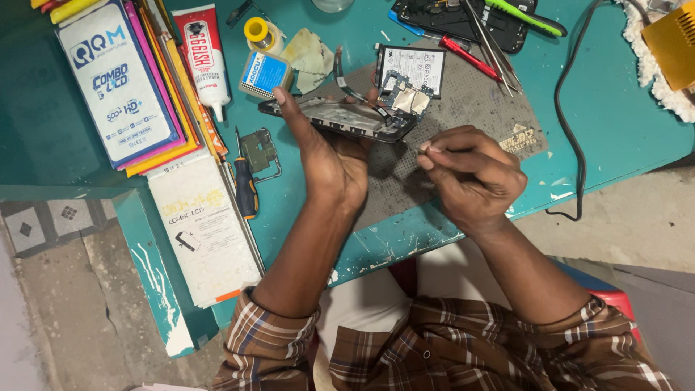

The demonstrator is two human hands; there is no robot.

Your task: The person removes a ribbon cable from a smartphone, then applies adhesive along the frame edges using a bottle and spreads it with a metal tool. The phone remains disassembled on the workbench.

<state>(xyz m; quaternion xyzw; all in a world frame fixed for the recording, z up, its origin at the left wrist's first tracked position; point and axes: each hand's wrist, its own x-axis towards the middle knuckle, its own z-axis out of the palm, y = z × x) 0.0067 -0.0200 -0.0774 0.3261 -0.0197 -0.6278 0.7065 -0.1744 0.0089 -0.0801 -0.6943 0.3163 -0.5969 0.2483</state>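
Above gray work mat (470, 108) on teal tabletop (615, 116): left hand (329, 163) raised, forearm angled up, fingers clasping dismantled phone frame (347, 119) edge-on. Right hand (470, 174) just right of frame, curled tight, thumb and forefinger pinched on something too small to make out. Blue-handled screwdriver (246, 190) left of left hand.

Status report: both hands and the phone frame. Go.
Left hand holds opened phone frame over grey mat. Right hand pinched shut, contents too small to tell. Nothing in the way.

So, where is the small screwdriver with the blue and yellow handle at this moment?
In the head view the screwdriver lies on the teal table, left of the left hand, beside the white flat box.
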